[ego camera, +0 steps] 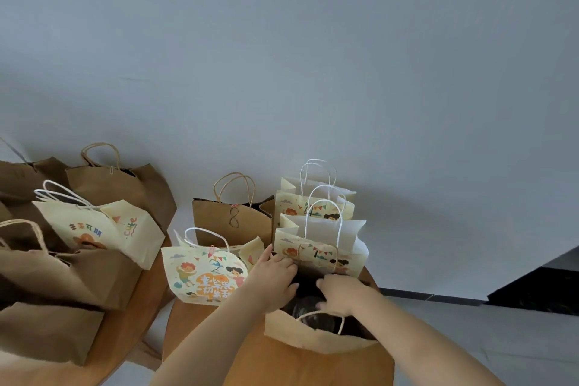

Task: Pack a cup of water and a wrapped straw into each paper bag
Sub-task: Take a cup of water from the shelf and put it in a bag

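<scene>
Both hands at mouth of nearest brown paper bag [313, 354]: left hand [275, 279] grasping rim, right hand [340, 294] grip unclear; clear cup [313, 315] inside.

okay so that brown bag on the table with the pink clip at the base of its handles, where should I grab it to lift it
Take the brown bag by its two twisted paper handles, coming straight down from above. They stand upright as loops over the mouth, close together, with open air above. Cream bags crowd its front and right side, so a side grip looks awkward.
</scene>
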Demonstrator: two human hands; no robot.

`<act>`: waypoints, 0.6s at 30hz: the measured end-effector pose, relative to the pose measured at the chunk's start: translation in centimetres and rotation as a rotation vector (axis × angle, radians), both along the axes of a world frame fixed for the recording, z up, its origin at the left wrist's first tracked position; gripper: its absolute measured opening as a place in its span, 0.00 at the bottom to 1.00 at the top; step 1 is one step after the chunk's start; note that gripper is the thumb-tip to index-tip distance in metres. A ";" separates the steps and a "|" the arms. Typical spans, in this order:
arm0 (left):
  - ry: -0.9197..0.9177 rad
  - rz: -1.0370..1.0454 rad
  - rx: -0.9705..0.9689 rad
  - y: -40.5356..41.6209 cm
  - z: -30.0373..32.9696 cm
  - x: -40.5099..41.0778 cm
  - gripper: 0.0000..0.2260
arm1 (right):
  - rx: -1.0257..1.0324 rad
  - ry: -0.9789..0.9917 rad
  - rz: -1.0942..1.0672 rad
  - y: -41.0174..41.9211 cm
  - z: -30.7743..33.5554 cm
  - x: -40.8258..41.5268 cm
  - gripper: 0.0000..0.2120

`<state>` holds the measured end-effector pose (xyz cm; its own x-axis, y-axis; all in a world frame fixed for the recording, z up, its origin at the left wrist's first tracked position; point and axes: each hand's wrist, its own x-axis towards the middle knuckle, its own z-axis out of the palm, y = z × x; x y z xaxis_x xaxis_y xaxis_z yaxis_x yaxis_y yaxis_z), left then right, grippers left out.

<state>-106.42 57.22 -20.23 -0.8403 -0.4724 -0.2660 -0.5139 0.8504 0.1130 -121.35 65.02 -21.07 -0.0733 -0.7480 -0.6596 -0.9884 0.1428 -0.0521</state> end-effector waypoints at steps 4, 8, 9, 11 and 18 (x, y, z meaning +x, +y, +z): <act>0.056 0.063 -0.023 0.7 1.9 0.5 0.18 | 0.008 -0.010 -0.029 -0.4 3.9 0.5 0.21; 0.094 0.151 -0.057 1.4 3.6 2.3 0.15 | -0.160 -0.018 0.023 -1.6 7.7 2.7 0.17; 0.088 0.165 -0.075 1.5 3.9 3.0 0.15 | -0.209 -0.024 0.044 -2.0 8.4 3.6 0.15; 0.085 0.207 -0.108 1.4 4.7 4.7 0.15 | -0.294 -0.028 0.110 -2.9 9.8 5.6 0.12; 0.129 0.454 -0.225 0.6 8.1 15.0 0.16 | -0.523 -0.037 0.391 -6.2 12.4 16.0 0.14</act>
